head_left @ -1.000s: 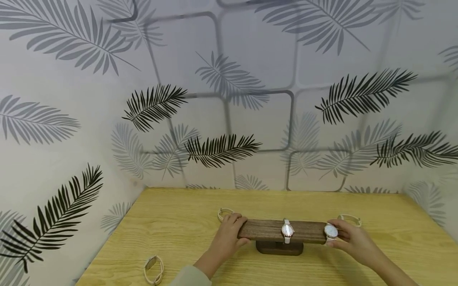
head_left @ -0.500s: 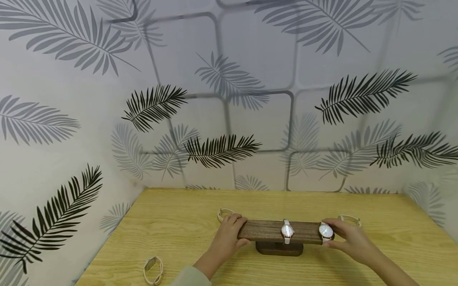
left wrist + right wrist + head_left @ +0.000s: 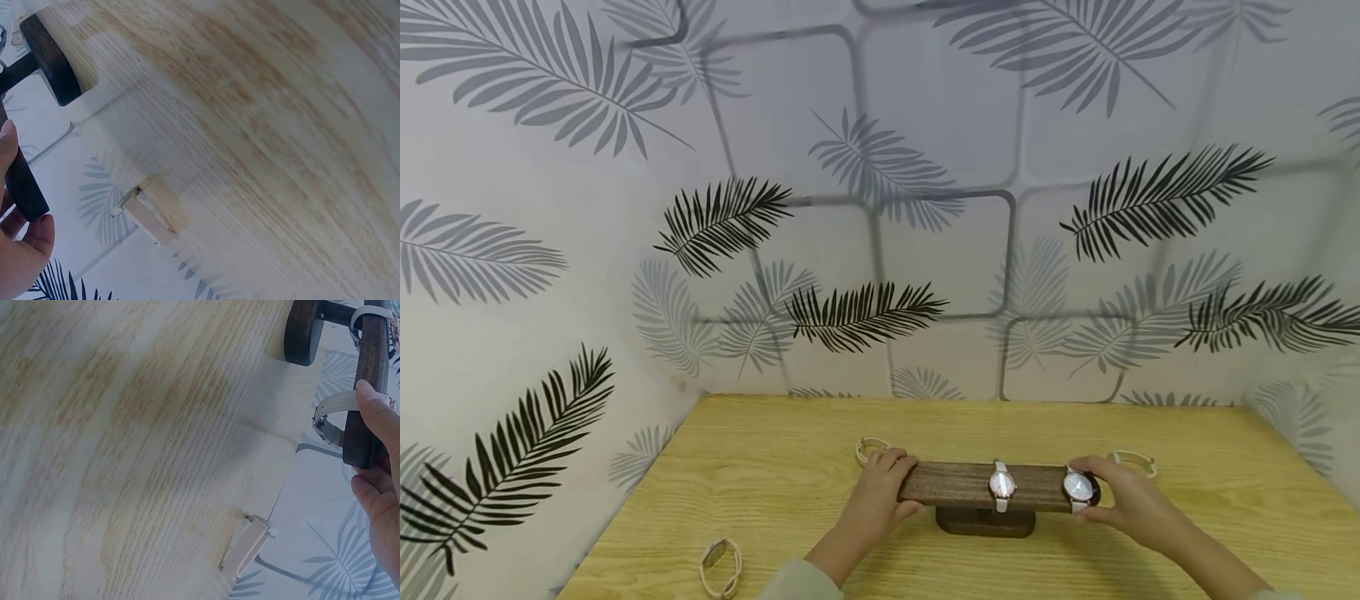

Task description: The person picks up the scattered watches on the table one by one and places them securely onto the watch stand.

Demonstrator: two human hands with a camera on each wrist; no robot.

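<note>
A dark wooden watch stand (image 3: 951, 483) stands on the table, its bar raised on a small base (image 3: 985, 522). My left hand (image 3: 874, 497) grips the bar's left end, fingers over the top and thumb at the front. Around the middle of the bar sits a white-strapped watch (image 3: 1002, 483). At the right end, my right hand (image 3: 1131, 508) pinches a second white-strapped watch (image 3: 1078, 487) that is looped round the bar. In the right wrist view its strap (image 3: 337, 403) hangs below the bar, with my thumb on it. The bar's dark end shows just beyond this watch.
Other pale-strapped watches lie on the wooden table (image 3: 775, 467): one watch (image 3: 721, 567) at the front left, one watch (image 3: 872, 448) behind my left hand, and one watch (image 3: 1135, 462) behind my right hand. A leaf-patterned wall (image 3: 925, 358) borders the table's back.
My right hand has slid the watch leftward along the bar from its very tip, so the bar's end now shows to its right. My left hand has stayed in place.
</note>
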